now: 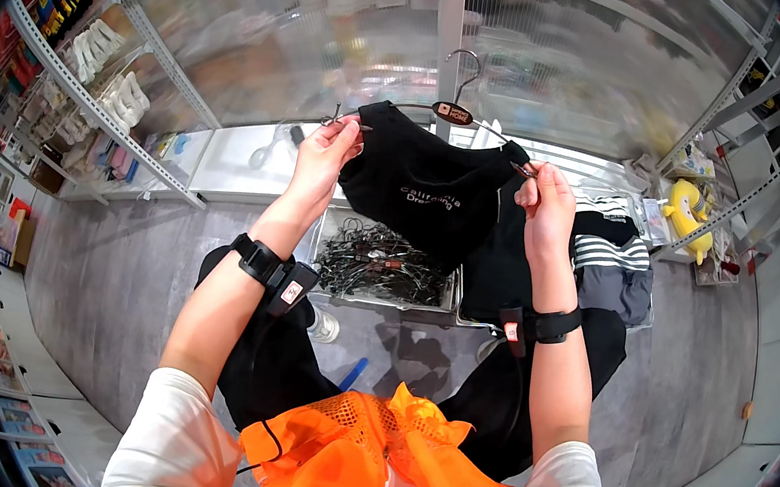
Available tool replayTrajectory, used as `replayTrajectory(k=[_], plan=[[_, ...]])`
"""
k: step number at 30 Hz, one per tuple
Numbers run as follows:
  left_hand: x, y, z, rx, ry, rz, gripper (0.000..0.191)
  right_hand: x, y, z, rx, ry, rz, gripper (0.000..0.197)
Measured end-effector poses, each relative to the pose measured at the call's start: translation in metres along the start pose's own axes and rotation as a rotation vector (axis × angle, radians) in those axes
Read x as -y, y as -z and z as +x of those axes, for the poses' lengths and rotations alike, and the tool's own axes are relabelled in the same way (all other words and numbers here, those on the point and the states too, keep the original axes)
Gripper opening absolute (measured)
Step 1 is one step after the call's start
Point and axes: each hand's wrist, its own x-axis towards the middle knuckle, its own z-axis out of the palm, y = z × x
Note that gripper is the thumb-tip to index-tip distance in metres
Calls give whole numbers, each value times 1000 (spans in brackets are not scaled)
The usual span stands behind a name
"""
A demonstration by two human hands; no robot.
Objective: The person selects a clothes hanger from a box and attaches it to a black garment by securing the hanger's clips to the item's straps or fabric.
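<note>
A black garment with light lettering (427, 175) hangs stretched out in front of me from a metal clip hanger (463, 77), whose dark oval tag bears writing. The hanger's hook points up and away from me. My left hand (328, 155) pinches the clip at the garment's left upper corner. At the opposite corner, my right hand (548, 204) grips the other clip (522, 169) between thumb and fingers. Below the cloth stands a bin (321, 235) heaped with tangled wire hangers (380, 264), partly hidden by the garment.
Folded dark and striped clothes (611, 260) lie in a basket at the right. A white ledge (236, 159) runs along a translucent ribbed panel (275, 47). Metal shelf uprights flank me; a yellow plush toy (687, 214) sits right. A blue strip (353, 374) lies between my legs.
</note>
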Motion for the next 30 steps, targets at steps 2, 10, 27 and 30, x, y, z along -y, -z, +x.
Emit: replayTrajectory(k=[2,10,27,30], plan=[[4,-1,1,-12,2,-69,22,-1,-2,0,13,-33,1,26],[13,-10,-7,83,58,-24,22,-10,2,-2,19,-123,-93,24],[-20,-24,-14,16,23,121,22,-24,-1,-3,182,-381,-519,11],[-20,-22,-19,21,52,86,20,-26,-11,-10,358,-265,-545,14]])
